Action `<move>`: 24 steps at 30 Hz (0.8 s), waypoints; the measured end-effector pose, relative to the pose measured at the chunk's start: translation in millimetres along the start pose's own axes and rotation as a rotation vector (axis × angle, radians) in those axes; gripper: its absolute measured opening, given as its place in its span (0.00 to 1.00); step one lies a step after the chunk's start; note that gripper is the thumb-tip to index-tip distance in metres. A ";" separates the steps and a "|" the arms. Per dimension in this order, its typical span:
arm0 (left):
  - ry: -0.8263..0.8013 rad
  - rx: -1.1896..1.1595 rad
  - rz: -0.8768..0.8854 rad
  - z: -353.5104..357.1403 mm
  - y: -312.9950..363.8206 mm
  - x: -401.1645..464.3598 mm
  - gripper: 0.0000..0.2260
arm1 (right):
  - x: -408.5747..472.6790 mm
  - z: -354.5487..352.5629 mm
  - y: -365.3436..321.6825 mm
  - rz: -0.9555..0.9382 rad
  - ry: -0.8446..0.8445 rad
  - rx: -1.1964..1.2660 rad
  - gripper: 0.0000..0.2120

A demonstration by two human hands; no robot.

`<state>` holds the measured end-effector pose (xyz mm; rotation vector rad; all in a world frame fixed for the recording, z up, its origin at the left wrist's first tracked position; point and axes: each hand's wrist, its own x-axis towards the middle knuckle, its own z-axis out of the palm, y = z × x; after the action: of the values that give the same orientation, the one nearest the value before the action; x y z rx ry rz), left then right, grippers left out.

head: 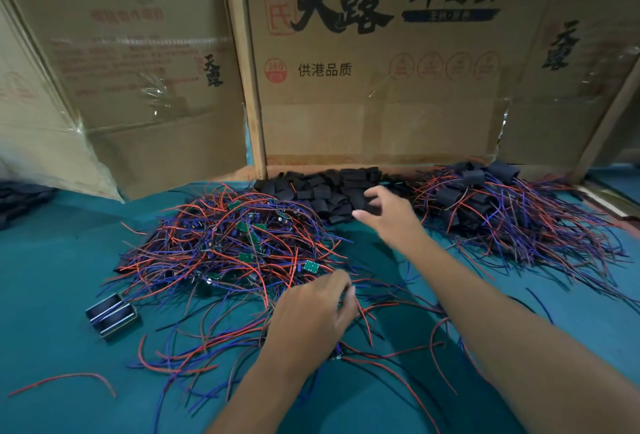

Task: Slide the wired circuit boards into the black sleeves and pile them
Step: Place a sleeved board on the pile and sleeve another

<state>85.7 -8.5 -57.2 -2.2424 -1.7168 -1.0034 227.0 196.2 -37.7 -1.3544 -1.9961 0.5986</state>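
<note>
While the left hand (313,312) grips wires (221,246), the right hand (388,212) reaches, fingers spread, onto black sleeves (329,188).

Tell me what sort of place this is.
Probably a small hand-assembly workbench, makeshift rather than a factory line. A green felt-like table surface holds a heap of green circuit boards with red and blue wires and a pile of black sleeves, screened by flattened brown cardboard cartons.
</note>
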 end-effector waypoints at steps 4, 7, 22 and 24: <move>-0.032 -0.258 -0.171 2.7 5.2 1.0 0.21 | -73.2 -14.8 -34.9 0.021 -0.071 0.401 0.16; -0.068 -0.472 -0.219 4.9 9.1 1.1 0.25 | -120.9 -14.0 -44.1 0.063 -0.155 0.462 0.15; -0.206 -0.870 -0.209 -13.6 10.7 -0.3 0.14 | -169.2 -33.4 -26.4 -0.216 -0.261 0.417 0.16; -0.222 -0.949 -0.230 -12.7 13.0 -0.6 0.17 | -168.0 -35.1 -22.0 -0.281 -0.233 0.256 0.14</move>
<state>92.0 -19.6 -44.2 -2.7806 -1.8516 -2.0276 282.1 32.1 -41.4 -0.8661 -2.1554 0.8753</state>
